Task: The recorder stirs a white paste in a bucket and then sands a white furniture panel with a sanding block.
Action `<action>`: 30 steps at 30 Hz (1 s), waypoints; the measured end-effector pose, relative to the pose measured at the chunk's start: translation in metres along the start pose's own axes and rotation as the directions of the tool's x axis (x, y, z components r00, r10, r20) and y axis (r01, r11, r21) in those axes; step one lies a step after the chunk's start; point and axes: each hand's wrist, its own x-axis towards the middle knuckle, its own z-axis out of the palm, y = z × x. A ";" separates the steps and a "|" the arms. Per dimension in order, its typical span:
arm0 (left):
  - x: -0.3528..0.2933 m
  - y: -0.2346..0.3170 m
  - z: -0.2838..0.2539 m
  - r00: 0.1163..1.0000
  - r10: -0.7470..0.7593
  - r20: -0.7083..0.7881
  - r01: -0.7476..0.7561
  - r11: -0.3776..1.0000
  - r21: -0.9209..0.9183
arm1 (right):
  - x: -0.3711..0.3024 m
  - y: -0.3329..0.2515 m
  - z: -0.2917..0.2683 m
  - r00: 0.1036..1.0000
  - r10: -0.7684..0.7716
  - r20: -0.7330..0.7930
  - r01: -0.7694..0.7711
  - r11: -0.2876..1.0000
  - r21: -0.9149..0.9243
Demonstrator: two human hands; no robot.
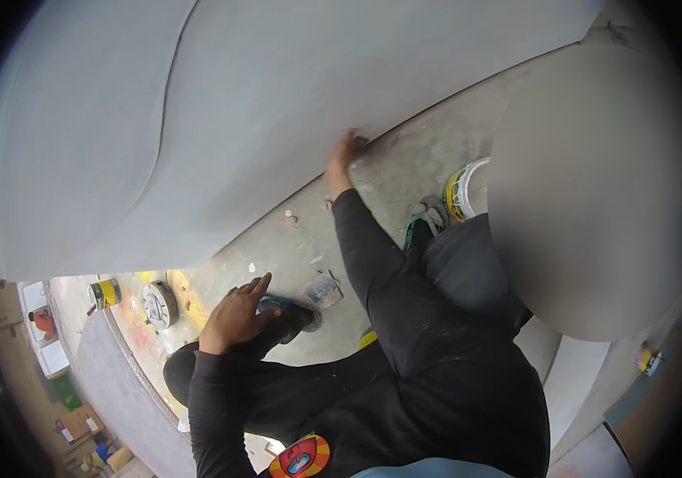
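Observation:
A large smooth grey panel [277, 103] fills the upper part of the view, its lower edge running slantwise above the floor. My right hand [342, 163] is at that edge, the arm stretched forward. Its fingertips are smeared and partly hidden, so whether they hold anything does not show. Over my left knee, my left hand [239, 315] is held palm down with fingers stretched out and nothing in it. A flat, dusty grey square piece [322, 290] lies on the floor between my feet.
A yellow-labelled bucket [458, 191] stands beside my right shoe [427, 215]. Further left are a round grey lid-like object [159, 305] and another yellow-and-dark bucket [104, 294]. Small lumps [289, 220] lie on the paint-stained floor [277, 255]. A grey blurred oval hides much of the right side.

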 end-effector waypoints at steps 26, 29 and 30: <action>-0.003 0.008 -0.009 1.000 -0.006 -0.015 0.004 0.995 -0.103 | 0.052 -0.390 0.068 0.558 -0.829 0.048 0.692 0.432 -0.579; -0.011 -0.002 -0.003 0.998 -0.067 0.009 0.068 0.991 -0.117 | 0.108 -0.431 0.020 0.791 -0.600 -0.122 0.469 0.721 -0.510; -0.013 -0.004 -0.003 0.997 -0.078 0.024 0.080 0.991 -0.105 | 0.122 -0.434 0.006 0.859 -0.474 -0.193 0.338 0.808 -0.483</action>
